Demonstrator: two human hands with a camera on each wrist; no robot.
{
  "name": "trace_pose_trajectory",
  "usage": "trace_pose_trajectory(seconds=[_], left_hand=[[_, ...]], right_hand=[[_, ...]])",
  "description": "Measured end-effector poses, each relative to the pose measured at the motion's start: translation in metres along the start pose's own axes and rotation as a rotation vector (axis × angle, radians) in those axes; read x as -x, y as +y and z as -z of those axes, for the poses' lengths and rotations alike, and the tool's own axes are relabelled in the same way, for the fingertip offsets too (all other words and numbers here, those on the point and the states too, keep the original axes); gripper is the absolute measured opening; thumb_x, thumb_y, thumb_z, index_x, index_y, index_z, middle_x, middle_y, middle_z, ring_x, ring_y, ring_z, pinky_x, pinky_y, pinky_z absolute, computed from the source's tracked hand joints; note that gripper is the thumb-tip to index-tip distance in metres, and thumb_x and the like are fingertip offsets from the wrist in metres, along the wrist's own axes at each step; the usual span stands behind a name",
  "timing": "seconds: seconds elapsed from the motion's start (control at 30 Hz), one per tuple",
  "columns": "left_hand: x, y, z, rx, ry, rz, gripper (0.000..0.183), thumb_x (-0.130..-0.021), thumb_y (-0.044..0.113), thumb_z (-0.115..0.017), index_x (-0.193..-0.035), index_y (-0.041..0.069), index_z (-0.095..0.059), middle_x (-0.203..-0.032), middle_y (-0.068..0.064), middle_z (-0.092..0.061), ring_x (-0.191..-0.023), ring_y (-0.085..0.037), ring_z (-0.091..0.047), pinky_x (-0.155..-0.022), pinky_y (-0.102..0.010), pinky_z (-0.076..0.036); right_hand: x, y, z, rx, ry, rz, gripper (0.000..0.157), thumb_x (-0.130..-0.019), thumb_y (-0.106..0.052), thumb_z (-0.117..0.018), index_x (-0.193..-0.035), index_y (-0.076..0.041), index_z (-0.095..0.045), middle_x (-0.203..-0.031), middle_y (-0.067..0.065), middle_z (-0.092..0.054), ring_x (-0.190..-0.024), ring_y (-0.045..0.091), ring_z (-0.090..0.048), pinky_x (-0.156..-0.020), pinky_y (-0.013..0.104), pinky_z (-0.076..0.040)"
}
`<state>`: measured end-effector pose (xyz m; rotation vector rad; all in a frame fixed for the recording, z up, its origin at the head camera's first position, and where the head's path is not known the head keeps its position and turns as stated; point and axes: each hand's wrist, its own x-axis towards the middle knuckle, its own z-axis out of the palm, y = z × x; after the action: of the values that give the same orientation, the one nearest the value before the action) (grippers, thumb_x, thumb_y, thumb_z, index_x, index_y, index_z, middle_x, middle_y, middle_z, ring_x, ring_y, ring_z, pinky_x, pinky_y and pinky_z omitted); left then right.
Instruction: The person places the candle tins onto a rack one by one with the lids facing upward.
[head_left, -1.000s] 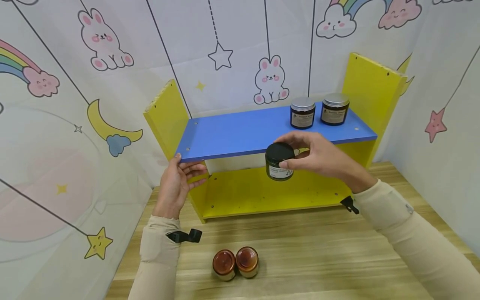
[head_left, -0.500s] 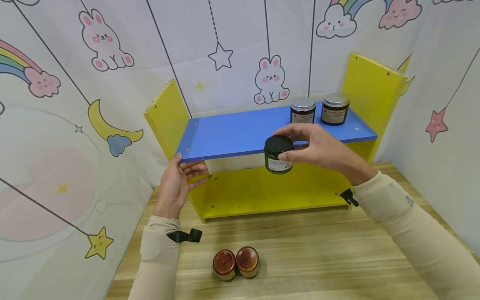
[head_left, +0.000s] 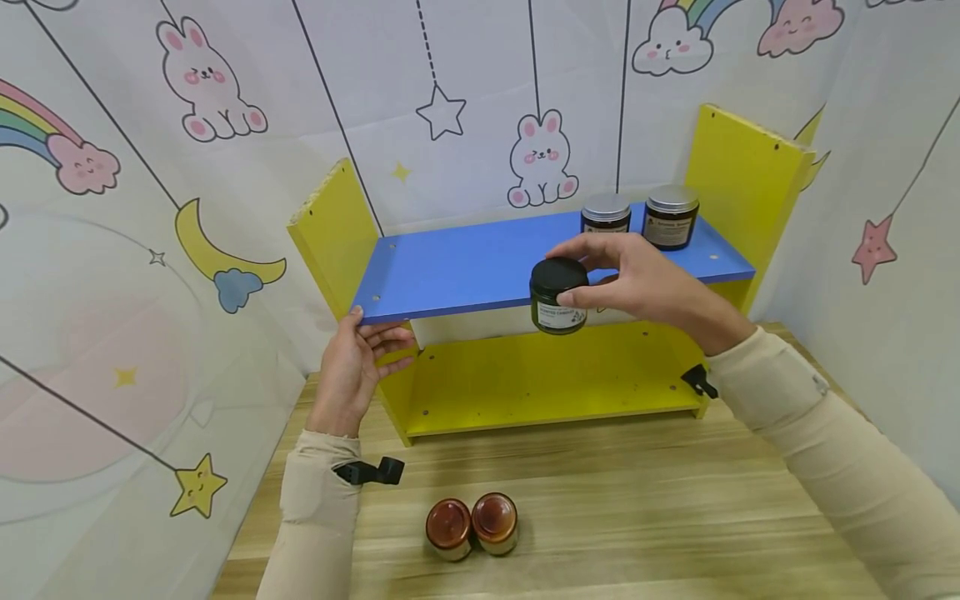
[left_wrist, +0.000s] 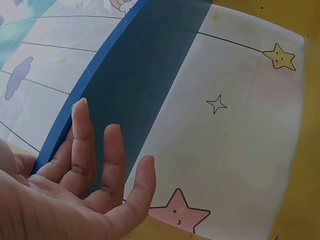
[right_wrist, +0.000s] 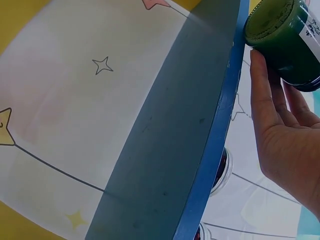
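Right wrist cam catches the green jar's underside, hidden from head view, where the right hand pinches it thumb-to-fingers; left wrist cam adds the left hand's outer fingers spread below the blue shelf, thumb and index pinching its edge. Jar's at the shelf's front edge, contact unclear, with blue surface running from left yellow panel to silver-lidded jars. Upright, dark green glass, black lid, white label.
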<state>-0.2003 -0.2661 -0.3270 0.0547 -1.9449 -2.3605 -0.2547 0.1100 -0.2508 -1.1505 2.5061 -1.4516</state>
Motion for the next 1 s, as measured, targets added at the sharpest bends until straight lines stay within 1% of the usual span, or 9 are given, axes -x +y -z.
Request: trace_pose_trajectory(seconds=[0.2,0.43,0.53,0.67,0.77,0.9,1.0], left_hand=[[0.0,0.0,0.0,-0.003,0.002,0.006,0.057,-0.112,0.045,-0.022,-0.117,0.006,-0.062,-0.087,0.002,-0.074,-0.093,-0.019,-0.068,-0.091,-0.045,-0.053],[-0.001,0.001,0.0,-0.002,-0.002,0.005,0.057,-0.112,0.046,-0.021,-0.118,0.006,-0.061,-0.087,0.002,-0.074,-0.092,-0.019,-0.068,-0.097,-0.05,-0.049],[-0.001,0.001,0.0,-0.002,-0.005,0.005,0.057,-0.111,0.046,-0.022,-0.118,0.005,-0.062,-0.088,0.002,-0.074,-0.093,-0.019,-0.068,-0.098,-0.051,-0.048],[-0.001,0.0,-0.001,0.001,-0.002,0.006,0.057,-0.112,0.046,-0.022,-0.119,0.005,-0.061,-0.088,0.002,-0.074,-0.093,-0.019,-0.068,-0.096,-0.049,-0.049],[0.0,-0.001,-0.001,0.001,0.0,0.011,0.056,-0.112,0.045,-0.021,-0.12,0.006,-0.06,-0.088,0.002,-0.074,-0.092,-0.019,-0.068,-0.095,-0.048,-0.05],[0.0,-0.001,0.0,0.008,-0.002,0.015,0.056,-0.112,0.045,-0.022,-0.12,0.005,-0.06,-0.087,0.002,-0.074,-0.092,-0.019,-0.068,-0.094,-0.047,-0.051],[-0.001,-0.001,0.0,0.012,-0.002,0.012,0.056,-0.112,0.045,-0.022,-0.119,0.005,-0.061,-0.087,0.002,-0.074,-0.092,-0.019,-0.068,-0.094,-0.047,-0.05]], right_hand=[[-0.003,-0.001,0.002,-0.003,0.004,-0.012,0.045,-0.09,-0.016,-0.079,-0.132,-0.015,-0.065,-0.124,0.005,-0.064,-0.11,0.021,-0.062,-0.095,0.045,-0.053],[-0.007,-0.005,0.005,0.007,0.006,-0.015,0.044,-0.09,-0.018,-0.078,-0.132,-0.015,-0.064,-0.128,0.003,-0.062,-0.11,0.021,-0.061,-0.096,0.046,-0.052],[-0.008,-0.004,0.007,0.016,0.005,-0.015,0.044,-0.09,-0.019,-0.078,-0.132,-0.015,-0.064,-0.128,0.002,-0.062,-0.109,0.02,-0.061,-0.096,0.045,-0.052],[-0.01,-0.003,0.008,0.018,-0.009,-0.011,0.044,-0.091,-0.019,-0.078,-0.132,-0.016,-0.064,-0.127,0.003,-0.062,-0.107,0.021,-0.062,-0.094,0.042,-0.052],[-0.013,-0.001,0.009,0.023,-0.026,-0.01,0.044,-0.091,-0.02,-0.078,-0.133,-0.016,-0.064,-0.127,0.003,-0.063,-0.106,0.021,-0.064,-0.09,0.039,-0.053],[-0.017,-0.001,0.012,0.041,-0.05,-0.005,0.046,-0.091,-0.02,-0.078,-0.134,-0.016,-0.063,-0.126,0.003,-0.064,-0.107,0.02,-0.066,-0.085,0.034,-0.053],[-0.022,-0.002,0.016,0.057,-0.081,-0.016,0.049,-0.091,-0.021,-0.078,-0.137,-0.017,-0.061,-0.125,0.005,-0.066,-0.108,0.02,-0.066,-0.085,0.033,-0.053]])
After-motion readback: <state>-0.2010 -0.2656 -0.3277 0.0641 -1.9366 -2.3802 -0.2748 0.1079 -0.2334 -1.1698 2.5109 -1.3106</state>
